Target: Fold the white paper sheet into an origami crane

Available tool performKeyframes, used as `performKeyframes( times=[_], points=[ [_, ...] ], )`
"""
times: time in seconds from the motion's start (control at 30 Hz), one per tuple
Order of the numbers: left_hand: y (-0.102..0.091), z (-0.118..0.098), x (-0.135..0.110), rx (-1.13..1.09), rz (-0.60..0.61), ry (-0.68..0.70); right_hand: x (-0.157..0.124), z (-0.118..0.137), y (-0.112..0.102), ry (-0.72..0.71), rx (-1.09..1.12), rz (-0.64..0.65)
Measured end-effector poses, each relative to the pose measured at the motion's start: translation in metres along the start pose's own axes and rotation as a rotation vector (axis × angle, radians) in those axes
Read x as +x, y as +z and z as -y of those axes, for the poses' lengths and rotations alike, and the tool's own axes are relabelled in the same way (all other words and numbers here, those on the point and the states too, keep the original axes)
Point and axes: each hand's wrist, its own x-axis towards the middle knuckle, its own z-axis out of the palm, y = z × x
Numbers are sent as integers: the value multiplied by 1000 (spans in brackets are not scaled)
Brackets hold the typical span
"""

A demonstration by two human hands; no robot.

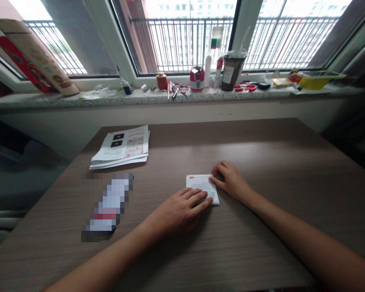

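Observation:
A small folded sheet of printed paper [200, 183] lies on the brown table, with a red mark near its top left corner. My left hand [185, 205] rests flat across its lower part, fingers stretched out and pressing on it. At the paper's upper right corner is my right hand [228, 178], its thumb on the edge and its index finger curled close to the thumb in a pinch. The left fingers cover part of the print.
A stack of printed sheets [124, 146] lies at the table's back left, with a blurred-out phone-shaped object [111, 205] nearer me. Along the windowsill [103, 95] stand a red can [197, 79], a clear bottle [213, 61], a dark drink cup [232, 73] and a yellow container [314, 80].

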Motion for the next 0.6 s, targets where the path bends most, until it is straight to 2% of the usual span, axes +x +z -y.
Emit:
performKeyframes(
  times=[0.6],
  points=[
    [2,1,-15,-65,141,-80,-1,5,-4,3,-8,6]
  ],
)
